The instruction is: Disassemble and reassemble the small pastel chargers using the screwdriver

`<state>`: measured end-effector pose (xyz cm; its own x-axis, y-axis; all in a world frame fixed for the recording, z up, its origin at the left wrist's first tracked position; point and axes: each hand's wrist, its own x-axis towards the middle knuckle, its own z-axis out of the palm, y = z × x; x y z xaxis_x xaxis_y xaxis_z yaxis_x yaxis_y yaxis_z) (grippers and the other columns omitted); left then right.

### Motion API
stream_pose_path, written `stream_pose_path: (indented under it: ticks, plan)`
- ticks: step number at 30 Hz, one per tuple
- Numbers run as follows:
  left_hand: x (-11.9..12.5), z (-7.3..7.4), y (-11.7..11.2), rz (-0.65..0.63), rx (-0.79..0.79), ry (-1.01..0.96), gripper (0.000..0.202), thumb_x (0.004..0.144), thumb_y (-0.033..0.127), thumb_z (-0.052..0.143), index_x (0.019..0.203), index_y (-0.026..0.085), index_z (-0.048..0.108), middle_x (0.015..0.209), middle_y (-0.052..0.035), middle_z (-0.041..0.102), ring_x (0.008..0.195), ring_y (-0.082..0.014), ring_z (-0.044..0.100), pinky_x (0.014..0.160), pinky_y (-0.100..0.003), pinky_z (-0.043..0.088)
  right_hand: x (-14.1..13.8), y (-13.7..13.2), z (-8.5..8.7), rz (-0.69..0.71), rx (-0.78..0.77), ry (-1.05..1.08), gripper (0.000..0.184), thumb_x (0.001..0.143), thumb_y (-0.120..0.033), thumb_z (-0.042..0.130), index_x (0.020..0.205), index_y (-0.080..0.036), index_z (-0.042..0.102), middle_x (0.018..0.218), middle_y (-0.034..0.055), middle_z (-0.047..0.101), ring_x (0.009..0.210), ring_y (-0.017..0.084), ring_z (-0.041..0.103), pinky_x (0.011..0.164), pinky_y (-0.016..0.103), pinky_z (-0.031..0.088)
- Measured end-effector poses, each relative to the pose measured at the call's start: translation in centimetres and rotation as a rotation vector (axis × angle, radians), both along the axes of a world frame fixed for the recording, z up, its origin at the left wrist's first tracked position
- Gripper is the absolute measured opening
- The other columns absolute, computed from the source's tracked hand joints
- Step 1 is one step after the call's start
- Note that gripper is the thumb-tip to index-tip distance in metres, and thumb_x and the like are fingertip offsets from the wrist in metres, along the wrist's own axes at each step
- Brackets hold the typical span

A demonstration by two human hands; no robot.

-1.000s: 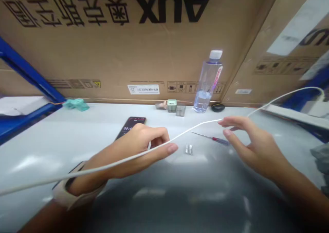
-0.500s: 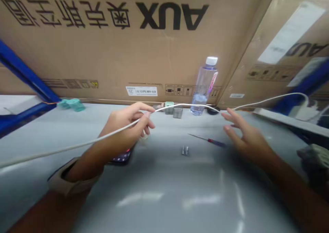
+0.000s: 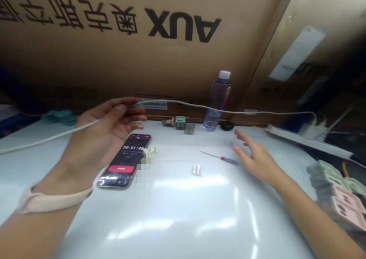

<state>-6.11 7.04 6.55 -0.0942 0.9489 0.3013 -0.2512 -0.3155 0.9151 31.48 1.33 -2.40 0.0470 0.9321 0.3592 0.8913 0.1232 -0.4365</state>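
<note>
My left hand [image 3: 105, 131] is raised over the white table [image 3: 177, 213] and its fingers pinch a long white cable [image 3: 200, 107], which runs from the left edge across to a power strip [image 3: 305, 141] at the right. Below this hand lies a phone [image 3: 124, 160] showing a running timer, with a small cream connector [image 3: 150, 152] beside it. My right hand [image 3: 254, 156] hovers low over the table with fingers spread and nothing in it. It is right beside a thin screwdriver with a red and blue handle [image 3: 221, 158]. A small metal part [image 3: 196, 170] lies between the hands.
Big cardboard boxes [image 3: 171, 42] printed AUX wall off the back. In front of them stand a water bottle [image 3: 215, 103], a green-and-grey terminal block [image 3: 183, 123] and a black ring [image 3: 227, 126]. Several green and pink blocks [image 3: 334, 190] pile up at the right edge.
My left hand has carried the cable up and to the left, uncovering the phone. My right hand has let go of the cable and dropped toward the table by the screwdriver.
</note>
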Motion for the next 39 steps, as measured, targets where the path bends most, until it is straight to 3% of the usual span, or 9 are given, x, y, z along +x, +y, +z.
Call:
stream_pose_path:
  ticks: [4,9,13,18,22,26,32,35,39]
  plan:
    - [-0.3,0.7,0.4,-0.049,-0.016,-0.149,0.016,0.102,0.016,0.061,0.101,0.019,0.077,0.102,-0.0029,0.083,0.095,-0.0133,0.076,0.079,-0.020,0.062,0.0,-0.1,-0.1,0.008,0.000,-0.002,0.058,0.105,-0.041,0.053,0.158,-0.018,0.053,0.157,0.0215,0.063,0.139,0.041,0.067,0.115,0.069,0.053]
    - [0.3,2.1,1.2,-0.115,0.091,-0.211,0.028,0.113,0.031,0.052,0.094,0.022,0.070,0.111,-0.0008,0.084,0.119,-0.0192,0.076,0.095,-0.030,0.060,0.2,-0.1,-0.3,0.030,0.002,-0.006,0.055,0.107,-0.043,0.053,0.157,-0.021,0.054,0.156,0.0203,0.064,0.138,0.041,0.067,0.115,0.066,0.054]
    - [1.2,5.6,2.1,-0.165,0.265,-0.162,0.033,0.117,0.033,0.040,0.095,0.020,0.062,0.115,-0.0020,0.083,0.123,-0.0191,0.075,0.102,-0.033,0.058,0.2,-0.1,-0.1,0.030,0.018,-0.007,0.054,0.106,-0.043,0.053,0.155,-0.021,0.057,0.154,0.0214,0.065,0.130,0.043,0.072,0.110,0.068,0.057]
    - [3.0,11.5,4.6,-0.279,0.415,-0.048,0.022,0.115,0.016,0.037,0.100,0.021,0.051,0.117,0.0034,0.080,0.127,-0.0118,0.072,0.110,-0.031,0.054,-0.1,-0.2,0.0,0.020,0.035,0.004,0.053,0.106,-0.046,0.052,0.153,-0.022,0.059,0.152,0.0182,0.068,0.128,0.040,0.074,0.110,0.068,0.058]
    - [4.8,13.4,7.4,-0.178,0.555,0.027,0.014,0.107,0.015,0.054,0.097,0.023,0.050,0.100,0.0090,0.079,0.115,-0.0123,0.076,0.092,-0.027,0.062,-0.2,-0.2,0.2,0.005,0.017,0.011,0.053,0.105,-0.046,0.051,0.152,-0.023,0.059,0.151,0.0176,0.069,0.128,0.039,0.074,0.109,0.066,0.059]
    - [6.2,12.5,9.1,-0.097,0.618,0.108,0.021,0.099,0.015,0.066,0.100,0.026,0.048,0.098,0.0152,0.076,0.115,-0.0078,0.074,0.088,-0.025,0.063,-0.3,-0.3,0.6,0.004,-0.005,0.014,0.053,0.106,-0.048,0.051,0.153,-0.024,0.059,0.153,0.0152,0.068,0.133,0.036,0.071,0.114,0.062,0.057]
    - [6.4,9.3,10.7,-0.036,0.507,0.229,0.021,0.100,0.021,0.071,0.107,0.023,0.051,0.109,0.0119,0.072,0.121,-0.0108,0.069,0.094,-0.027,0.064,-1.1,-0.8,1.2,0.030,-0.043,0.001,0.052,0.107,-0.045,0.051,0.153,-0.023,0.059,0.154,0.0137,0.068,0.136,0.035,0.069,0.116,0.060,0.056]
    - [5.8,7.0,12.3,-0.019,0.487,0.231,0.011,0.096,0.012,0.070,0.101,0.017,0.062,0.125,0.0009,0.072,0.122,-0.0165,0.070,0.090,-0.029,0.066,-1.4,-1.1,1.2,0.060,-0.049,-0.007,0.052,0.107,-0.044,0.051,0.153,-0.022,0.059,0.157,0.0145,0.065,0.137,0.036,0.068,0.118,0.061,0.054]
    - [4.7,3.4,13.4,0.009,0.330,0.212,0.014,0.098,0.010,0.059,0.088,0.015,0.069,0.131,-0.0097,0.073,0.102,-0.0199,0.078,0.074,-0.029,0.068,-1.5,-1.1,0.9,0.058,-0.031,-0.010,0.052,0.105,-0.047,0.055,0.150,-0.023,0.061,0.151,0.0134,0.070,0.136,0.035,0.070,0.116,0.057,0.056]
